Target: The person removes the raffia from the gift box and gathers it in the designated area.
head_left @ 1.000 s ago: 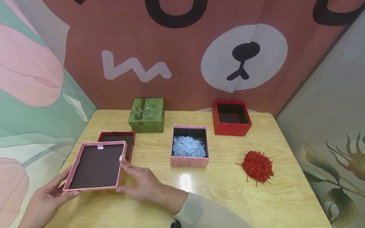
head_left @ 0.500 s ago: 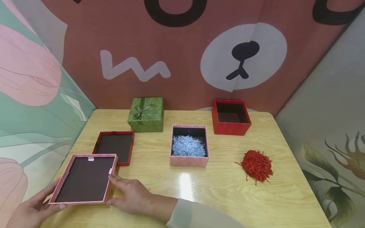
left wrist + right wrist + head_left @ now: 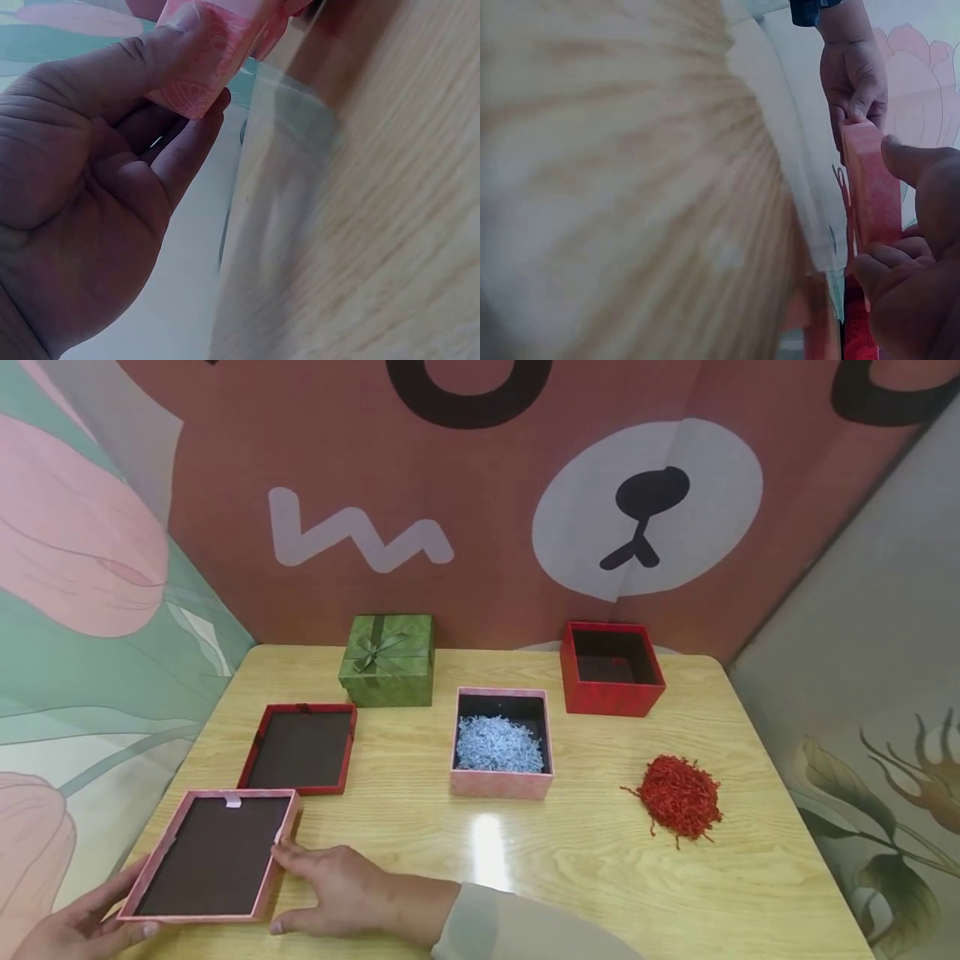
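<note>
Upside down between my hands is a pink box lid point(image 3: 213, 856), its dark inside facing up. My left hand point(image 3: 82, 922) pinches its near left corner, with the thumb point(image 3: 161, 52) on the patterned side wall. At the right side wall, my right hand point(image 3: 337, 889) holds the lid with fingers and thumb. Pink ribbon point(image 3: 274, 34) shows under the lid in the left wrist view. Just beyond lies a red lid point(image 3: 300, 747), also inside up. A pink box point(image 3: 501, 785) holding blue paper shreds point(image 3: 498, 743) stands mid-table.
A green gift box point(image 3: 386, 664) with a bow stands at the back left. The red box point(image 3: 611, 693) at the back right has no lid on. Red paper shreds point(image 3: 678, 797) lie in a pile on the right of the wooden table point(image 3: 600, 877).
Both hands have brought the pink lid left, down and nearer the front edge. The red lid, partly covered before, now shows almost whole.
</note>
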Action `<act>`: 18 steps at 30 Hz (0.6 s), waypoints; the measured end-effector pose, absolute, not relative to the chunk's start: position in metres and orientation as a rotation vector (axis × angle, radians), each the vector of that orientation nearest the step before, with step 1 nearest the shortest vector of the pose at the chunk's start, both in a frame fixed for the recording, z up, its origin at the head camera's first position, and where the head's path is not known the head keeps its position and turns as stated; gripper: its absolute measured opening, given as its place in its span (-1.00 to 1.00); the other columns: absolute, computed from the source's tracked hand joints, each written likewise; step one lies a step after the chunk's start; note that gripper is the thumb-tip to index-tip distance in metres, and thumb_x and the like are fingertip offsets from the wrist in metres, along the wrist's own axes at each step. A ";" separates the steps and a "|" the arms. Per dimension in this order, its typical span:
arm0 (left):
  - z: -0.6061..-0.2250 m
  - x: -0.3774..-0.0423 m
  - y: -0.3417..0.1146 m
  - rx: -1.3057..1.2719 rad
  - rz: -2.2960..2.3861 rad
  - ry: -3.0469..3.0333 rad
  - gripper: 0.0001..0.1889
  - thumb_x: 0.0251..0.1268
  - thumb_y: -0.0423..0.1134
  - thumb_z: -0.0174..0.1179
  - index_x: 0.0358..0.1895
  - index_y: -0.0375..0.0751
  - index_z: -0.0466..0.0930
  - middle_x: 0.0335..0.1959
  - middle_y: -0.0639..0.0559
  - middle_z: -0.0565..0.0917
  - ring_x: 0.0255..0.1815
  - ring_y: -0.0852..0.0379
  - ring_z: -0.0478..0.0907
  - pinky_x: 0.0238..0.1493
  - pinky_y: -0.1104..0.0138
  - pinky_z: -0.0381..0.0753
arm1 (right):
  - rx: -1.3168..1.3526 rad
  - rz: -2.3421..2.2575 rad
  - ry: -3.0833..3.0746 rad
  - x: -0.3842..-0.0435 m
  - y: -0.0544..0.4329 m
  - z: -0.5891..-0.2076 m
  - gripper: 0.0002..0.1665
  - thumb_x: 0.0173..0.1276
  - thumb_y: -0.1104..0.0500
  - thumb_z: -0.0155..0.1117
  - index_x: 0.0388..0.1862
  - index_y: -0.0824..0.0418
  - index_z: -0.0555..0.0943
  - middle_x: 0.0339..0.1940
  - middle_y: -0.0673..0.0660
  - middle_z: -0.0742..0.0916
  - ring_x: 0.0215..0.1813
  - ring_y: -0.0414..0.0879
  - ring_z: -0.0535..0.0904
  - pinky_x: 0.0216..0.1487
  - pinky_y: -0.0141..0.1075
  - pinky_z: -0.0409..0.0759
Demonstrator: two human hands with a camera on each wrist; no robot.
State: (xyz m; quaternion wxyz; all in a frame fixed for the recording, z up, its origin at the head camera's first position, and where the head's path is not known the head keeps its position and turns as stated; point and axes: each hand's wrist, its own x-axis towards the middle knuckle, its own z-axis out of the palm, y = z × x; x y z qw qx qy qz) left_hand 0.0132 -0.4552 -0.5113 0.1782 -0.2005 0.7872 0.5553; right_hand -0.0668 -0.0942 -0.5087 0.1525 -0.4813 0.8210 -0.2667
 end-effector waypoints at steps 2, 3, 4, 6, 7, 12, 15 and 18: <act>-0.512 0.011 -0.457 -0.563 1.481 2.233 0.09 0.35 -0.15 0.44 0.69 0.09 -0.25 -0.05 0.89 0.31 -0.09 0.58 0.58 -0.08 0.42 0.74 | -1.356 -0.722 2.351 -0.068 -0.096 -0.508 0.04 0.51 -0.37 0.16 0.73 0.04 0.01 0.67 -0.09 0.13 0.50 -0.38 0.28 0.45 -0.63 0.17; -0.513 0.009 -0.458 -0.559 1.440 2.234 0.11 0.35 -0.11 0.44 0.69 0.00 -0.28 -0.05 0.89 0.28 -0.09 0.59 0.57 -0.06 0.42 0.73 | -1.341 -0.705 2.349 -0.069 -0.096 -0.508 0.04 0.50 -0.39 0.15 0.73 0.02 0.00 0.67 -0.11 0.12 0.56 -0.39 0.10 0.46 -0.63 0.15; -0.513 0.008 -0.459 -0.559 1.405 2.229 0.14 0.34 -0.06 0.44 0.69 -0.04 -0.30 -0.04 0.87 0.27 -0.08 0.60 0.56 -0.04 0.42 0.72 | -1.326 -0.691 2.346 -0.070 -0.097 -0.508 0.05 0.50 -0.40 0.14 0.73 0.00 0.00 0.67 -0.13 0.12 0.56 -0.42 0.04 0.46 -0.63 0.13; -0.515 0.006 -0.461 -0.565 1.328 2.222 0.17 0.33 0.00 0.44 0.69 -0.05 -0.33 0.07 0.79 0.28 -0.09 0.62 0.52 -0.02 0.43 0.71 | -1.300 -0.673 2.334 -0.070 -0.099 -0.508 0.05 0.49 -0.42 0.14 0.73 -0.03 0.00 0.67 -0.16 0.12 0.56 -0.45 0.00 0.47 -0.64 0.11; -0.516 0.006 -0.462 -0.577 1.316 2.213 0.18 0.32 0.02 0.45 0.69 -0.04 -0.34 0.09 0.75 0.29 -0.10 0.63 0.51 -0.01 0.42 0.71 | -1.289 -0.666 2.330 -0.071 -0.100 -0.509 0.05 0.48 -0.43 0.14 0.73 -0.04 0.01 0.67 -0.17 0.12 0.55 -0.46 0.00 0.46 -0.64 0.11; -0.522 0.004 -0.466 -0.585 1.216 2.244 0.24 0.24 0.07 0.50 0.68 -0.12 -0.31 0.43 0.19 0.34 -0.11 0.66 0.48 -0.03 0.45 0.70 | -1.234 -0.650 2.288 -0.073 -0.104 -0.508 0.01 0.50 -0.42 0.11 0.73 -0.09 0.02 0.65 -0.22 0.14 0.53 -0.50 -0.01 0.44 -0.67 0.12; -0.525 0.001 -0.466 -0.611 1.202 2.236 0.27 0.20 0.03 0.53 0.67 -0.20 -0.31 0.54 -0.26 0.27 -0.11 0.55 0.56 -0.06 0.43 0.73 | -1.207 -0.654 2.264 -0.074 -0.107 -0.508 0.00 0.50 -0.41 0.13 0.73 -0.12 0.01 0.65 -0.26 0.13 0.51 -0.53 0.00 0.43 -0.68 0.12; -0.525 -0.002 -0.465 -0.649 1.192 2.194 0.29 0.19 -0.01 0.54 0.67 -0.23 -0.35 0.58 -0.45 -0.01 -0.04 0.37 0.62 -0.04 0.40 0.74 | -1.193 -0.659 2.252 -0.075 -0.109 -0.509 0.00 0.50 -0.41 0.14 0.73 -0.13 0.01 0.64 -0.29 0.13 0.51 -0.54 0.00 0.42 -0.69 0.12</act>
